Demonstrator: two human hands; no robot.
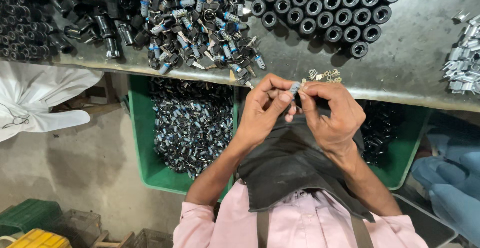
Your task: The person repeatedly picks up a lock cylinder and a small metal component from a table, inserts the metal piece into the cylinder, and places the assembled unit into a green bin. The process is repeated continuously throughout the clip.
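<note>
Both my hands meet just below the edge of the grey workbench (410, 53), over a black apron on my lap. Between the fingertips of my left hand (262, 110) and my right hand (332, 115) is a small blue-grey lock cylinder (294, 87), pinched from both sides. Just above the hands, on the bench edge, lies a small cluster of tiny brass pieces (325, 75). A heap of keyed lock cylinders with key rings (200, 23) lies on the bench up and to the left of my hands.
Black round barrels (325, 8) stand in rows at the bench top. Silver metal parts (465, 60) lie at the right. Under the bench, a green bin (145, 153) holds several lock cylinders, another green bin (405, 153) is at right. White cloth (35, 98) lies at left.
</note>
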